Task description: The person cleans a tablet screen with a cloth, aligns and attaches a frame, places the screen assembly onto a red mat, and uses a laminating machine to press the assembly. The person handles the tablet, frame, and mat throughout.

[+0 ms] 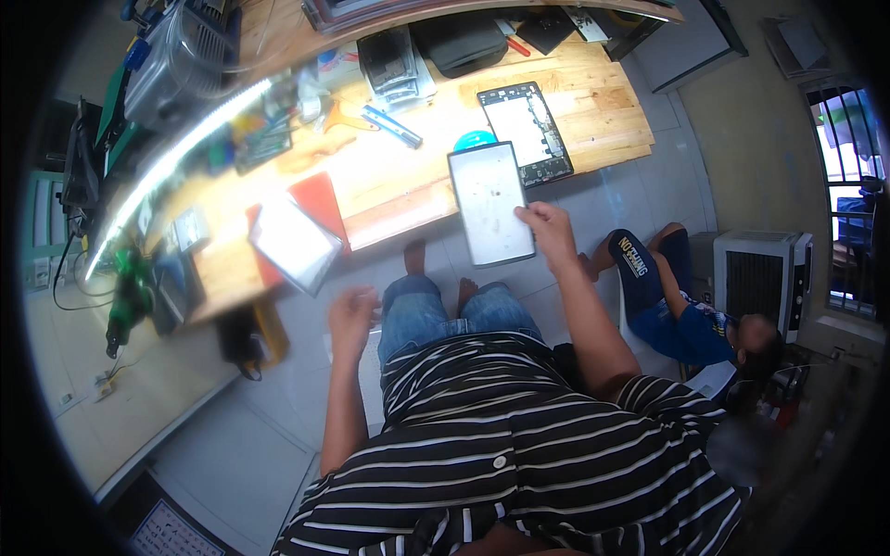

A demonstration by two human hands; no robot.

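The right hand (pixel 547 230) grips a flat grey rectangular tablet panel (pixel 490 202) by its lower right edge, holding it above the front edge of the wooden workbench (pixel 603 102). The left hand (pixel 352 317) hangs loosely curled and blurred over the lap, holding nothing. An opened black tablet chassis (pixel 525 132) lies just behind the panel. A second grey tablet (pixel 295 243) rests partly on a red mat (pixel 321 199) at left. Another person (pixel 691 320) sits on the pale tiled floor (pixel 232 454), beside a white air cooler (pixel 756 273).
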